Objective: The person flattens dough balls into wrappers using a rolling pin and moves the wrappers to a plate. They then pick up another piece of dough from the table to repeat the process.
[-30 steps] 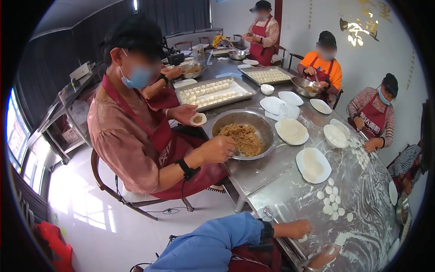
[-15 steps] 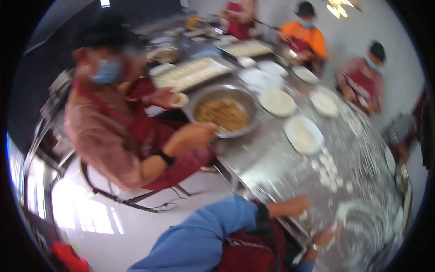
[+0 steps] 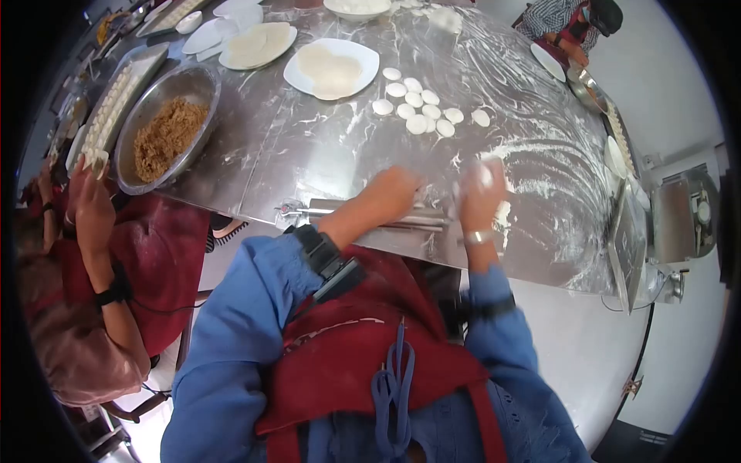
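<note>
My left hand (image 3: 392,193), its fingers curled and partly smeared by motion, is over long shiny metal rods (image 3: 432,217) lying along the table's near edge. What it grips, if anything, is hidden. To the right, my right hand (image 3: 482,197) hovers at the floury table, blurred; a small white piece that looks like dough (image 3: 485,177) shows at its fingers. Several flattened white dough pieces (image 3: 417,123) lie on the steel table beyond my hands. Behind them, a white square plate (image 3: 365,81) bears thin round wrappers (image 3: 330,71).
A steel bowl (image 3: 212,108) of brown filling (image 3: 166,139) stands at the left, beside a tray (image 3: 147,65) of dumplings. A co-worker's hands (image 3: 91,201) are at the left edge. Another person (image 3: 571,27) works at the far right. Flour streaks cover the right of the steel table (image 3: 556,208).
My view has swung right and down, so both hands and the near table edge are now central. The neighbouring co-worker and bowl have shifted to the left of the view.
</note>
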A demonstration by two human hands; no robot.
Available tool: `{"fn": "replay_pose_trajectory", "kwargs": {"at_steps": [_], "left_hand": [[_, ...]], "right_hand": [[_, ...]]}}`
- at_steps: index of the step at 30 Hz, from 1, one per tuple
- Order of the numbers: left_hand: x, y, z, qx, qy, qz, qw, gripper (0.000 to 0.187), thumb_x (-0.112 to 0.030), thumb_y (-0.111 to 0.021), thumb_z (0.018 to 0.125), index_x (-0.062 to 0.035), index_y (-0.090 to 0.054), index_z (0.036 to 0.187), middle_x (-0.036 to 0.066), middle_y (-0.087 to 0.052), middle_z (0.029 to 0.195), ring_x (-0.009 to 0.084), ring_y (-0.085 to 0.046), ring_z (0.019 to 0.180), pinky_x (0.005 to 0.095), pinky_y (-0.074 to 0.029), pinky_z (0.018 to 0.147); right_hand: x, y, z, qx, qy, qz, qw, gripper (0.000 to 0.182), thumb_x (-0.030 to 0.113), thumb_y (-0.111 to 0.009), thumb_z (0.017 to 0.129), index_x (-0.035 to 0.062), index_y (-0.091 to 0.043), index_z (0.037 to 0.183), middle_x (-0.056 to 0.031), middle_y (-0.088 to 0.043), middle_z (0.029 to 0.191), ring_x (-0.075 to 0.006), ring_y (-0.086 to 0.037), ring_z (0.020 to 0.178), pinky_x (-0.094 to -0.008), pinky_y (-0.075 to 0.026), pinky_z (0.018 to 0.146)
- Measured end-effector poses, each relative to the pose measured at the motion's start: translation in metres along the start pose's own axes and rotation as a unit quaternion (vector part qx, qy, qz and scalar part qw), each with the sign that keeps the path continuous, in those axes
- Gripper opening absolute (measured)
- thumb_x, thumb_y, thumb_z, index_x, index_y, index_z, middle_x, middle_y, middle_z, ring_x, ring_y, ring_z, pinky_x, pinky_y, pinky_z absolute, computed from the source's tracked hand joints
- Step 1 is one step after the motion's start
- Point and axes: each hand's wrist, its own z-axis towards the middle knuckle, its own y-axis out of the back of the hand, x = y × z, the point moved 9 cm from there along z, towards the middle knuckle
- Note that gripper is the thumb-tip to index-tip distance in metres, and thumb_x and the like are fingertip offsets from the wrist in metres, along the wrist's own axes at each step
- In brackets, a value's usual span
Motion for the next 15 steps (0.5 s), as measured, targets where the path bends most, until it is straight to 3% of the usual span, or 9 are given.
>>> {"fn": "replay_pose_trajectory", "kwargs": {"at_steps": [2, 5, 7, 9, 10, 13, 15], "left_hand": [[0.008, 0.003, 0.010, -0.031, 0.059, 0.048, 0.997, 0.018, -0.020, -0.057, 0.075, -0.0023, -0.056, 0.077, 0.019, -0.059, 0.077, 0.0373, -0.056, 0.073, 0.0429, -0.045, 0.066], [0.010, -0.011, 0.011, 0.032, 0.016, 0.075, 0.997, 0.013, -0.009, -0.054, 0.071, -0.0018, -0.061, 0.080, 0.020, -0.060, 0.076, 0.0369, -0.059, 0.076, 0.0432, -0.048, 0.067], [0.010, -0.003, 0.001, 0.019, 0.017, 0.059, 0.998, 0.013, -0.009, -0.054, 0.071, -0.0017, -0.061, 0.080, 0.020, -0.060, 0.076, 0.0375, -0.059, 0.075, 0.0436, -0.048, 0.066], [0.007, 0.001, -0.003, 0.021, 0.015, 0.045, 0.999, 0.013, -0.009, -0.054, 0.071, -0.0015, -0.061, 0.080, 0.021, -0.060, 0.075, 0.0381, -0.059, 0.074, 0.0440, -0.048, 0.065], [0.004, 0.002, -0.006, 0.005, 0.022, 0.033, 0.999, 0.013, -0.008, -0.054, 0.071, -0.0008, -0.061, 0.079, 0.021, -0.060, 0.075, 0.0385, -0.059, 0.074, 0.0441, -0.048, 0.065], [0.000, 0.003, 0.007, -0.037, 0.048, 0.032, 0.998, 0.013, -0.007, -0.055, 0.071, 0.0004, -0.060, 0.079, 0.021, -0.060, 0.076, 0.0388, -0.058, 0.074, 0.0444, -0.047, 0.065], [0.007, 0.007, 0.013, -0.075, 0.073, 0.039, 0.994, 0.013, -0.007, -0.055, 0.071, 0.0009, -0.060, 0.080, 0.021, -0.060, 0.076, 0.0387, -0.058, 0.074, 0.0446, -0.047, 0.066]], "right_hand": [[-0.015, -0.023, 0.022, -0.007, 0.030, -0.034, 0.999, 0.013, 0.008, -0.052, 0.078, 0.0005, -0.042, 0.073, -0.0109, -0.044, 0.063, -0.0230, -0.044, 0.056, -0.0333, -0.037, 0.055], [0.004, -0.007, 0.005, -0.027, 0.089, -0.080, 0.992, 0.012, 0.007, -0.052, 0.077, -0.0003, -0.043, 0.074, -0.0116, -0.044, 0.063, -0.0266, -0.044, 0.057, -0.0348, -0.038, 0.056], [-0.010, 0.009, -0.020, -0.016, 0.045, -0.046, 0.998, 0.010, 0.007, -0.050, 0.077, -0.0005, -0.044, 0.074, -0.0116, -0.045, 0.064, -0.0256, -0.046, 0.059, -0.0347, -0.039, 0.057], [-0.015, 0.021, -0.042, -0.029, -0.080, 0.027, 0.996, 0.011, 0.008, -0.050, 0.077, -0.0005, -0.044, 0.075, -0.0118, -0.045, 0.064, -0.0262, -0.046, 0.058, -0.0351, -0.039, 0.058], [0.008, 0.020, -0.033, -0.049, 0.053, -0.069, 0.995, 0.012, 0.009, -0.051, 0.077, 0.0003, -0.043, 0.075, -0.0117, -0.045, 0.064, -0.0257, -0.046, 0.057, -0.0346, -0.040, 0.057], [-0.007, -0.017, 0.013, -0.033, 0.082, -0.059, 0.994, 0.012, 0.008, -0.053, 0.076, 0.0010, -0.043, 0.076, -0.0113, -0.044, 0.062, -0.0248, -0.046, 0.054, -0.0345, -0.040, 0.055], [-0.012, -0.034, 0.029, -0.037, 0.034, -0.061, 0.997, 0.012, 0.008, -0.053, 0.076, 0.0012, -0.043, 0.075, -0.0109, -0.044, 0.062, -0.0234, -0.045, 0.056, -0.0347, -0.039, 0.055]]}}
